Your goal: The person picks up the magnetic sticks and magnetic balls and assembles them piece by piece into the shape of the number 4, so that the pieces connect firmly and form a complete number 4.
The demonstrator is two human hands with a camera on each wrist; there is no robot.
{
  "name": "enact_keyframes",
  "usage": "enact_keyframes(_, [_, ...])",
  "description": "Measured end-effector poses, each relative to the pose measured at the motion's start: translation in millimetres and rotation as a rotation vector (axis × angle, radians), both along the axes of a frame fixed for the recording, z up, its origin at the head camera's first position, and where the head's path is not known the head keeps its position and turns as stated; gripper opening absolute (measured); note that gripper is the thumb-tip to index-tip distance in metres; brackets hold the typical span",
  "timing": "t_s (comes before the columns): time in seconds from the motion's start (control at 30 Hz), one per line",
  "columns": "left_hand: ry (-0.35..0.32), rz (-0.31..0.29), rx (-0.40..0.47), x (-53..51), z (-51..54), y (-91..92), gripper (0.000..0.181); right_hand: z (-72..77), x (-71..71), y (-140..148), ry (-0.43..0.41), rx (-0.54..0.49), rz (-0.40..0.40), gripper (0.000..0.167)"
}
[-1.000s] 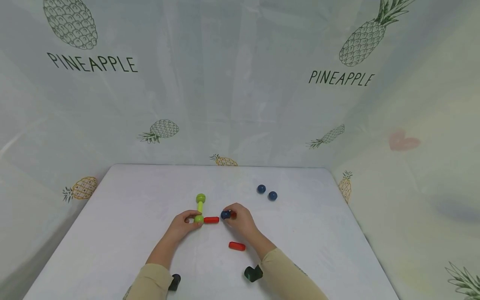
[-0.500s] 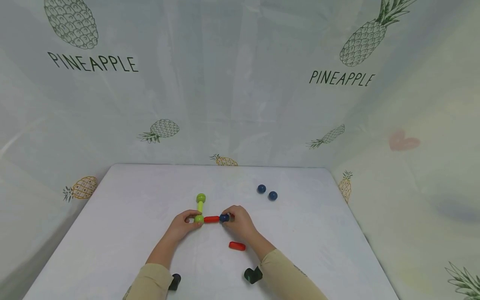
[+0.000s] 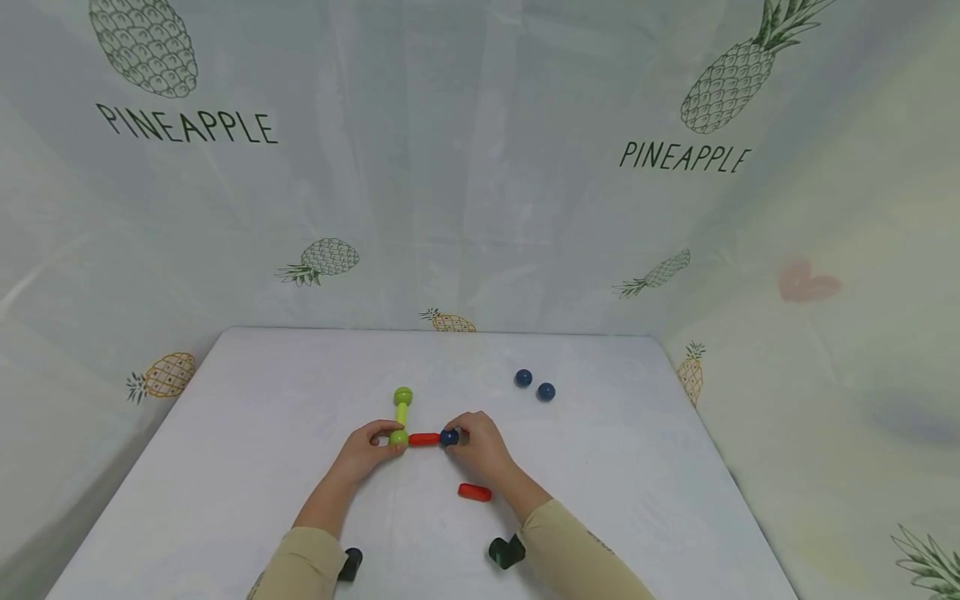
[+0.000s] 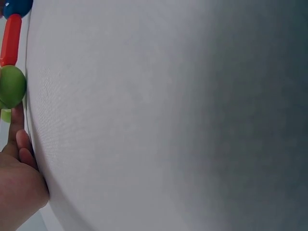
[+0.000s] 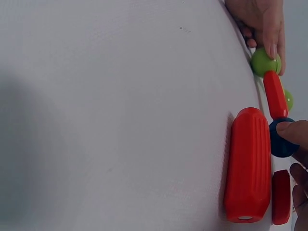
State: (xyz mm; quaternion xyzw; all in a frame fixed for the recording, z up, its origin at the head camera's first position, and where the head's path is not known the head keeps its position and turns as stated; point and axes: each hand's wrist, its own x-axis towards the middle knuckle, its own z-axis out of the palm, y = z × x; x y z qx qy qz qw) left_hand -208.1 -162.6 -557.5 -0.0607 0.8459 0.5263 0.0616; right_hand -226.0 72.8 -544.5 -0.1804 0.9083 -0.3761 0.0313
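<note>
My left hand [image 3: 365, 447] pinches a green ball [image 3: 398, 438], from which a yellow-green rod [image 3: 401, 414] runs to another green ball [image 3: 402, 396]. Against the pinched green ball lies a red rod [image 3: 424, 439]. At its right end sits a blue ball [image 3: 449, 437], touching it, between the thumb and finger of my right hand [image 3: 483, 448]. In the right wrist view a further red piece [image 5: 281, 197] lies just past the blue ball, by the right hand's fingers. Whether it is joined to the ball cannot be told. A loose red rod [image 3: 475, 492] lies nearer me.
Two blue balls, a left one [image 3: 523, 378] and a right one [image 3: 546, 392], lie farther back on the white table [image 3: 630, 467]. Dark objects sit beside the left sleeve [image 3: 350, 564] and the right sleeve [image 3: 507, 552]. A pineapple-print cloth [image 3: 480, 167] hangs behind the table.
My right hand has brought the blue ball slightly left and toward me, closing the gap to the red rod's end. The left hand stays on the green ball.
</note>
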Motion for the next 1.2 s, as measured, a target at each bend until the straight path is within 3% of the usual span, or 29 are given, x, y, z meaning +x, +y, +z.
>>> enact_keyframes(0.6, [-0.016,0.006,0.005,-1.3,-2.3,-0.9,0.034,1.4,1.6,6,0.056,0.037,-0.006,0.026])
enact_keyframes(0.87, [-0.014,0.002,0.006,-0.2,-2.2,-1.2,0.036,7.3,1.1,14,0.074,0.028,-0.057,0.029])
enact_keyframes(1.2, [-0.014,0.002,0.005,0.7,0.4,0.1,0.035,0.8,-7.7,21,0.102,0.054,-0.114,0.024])
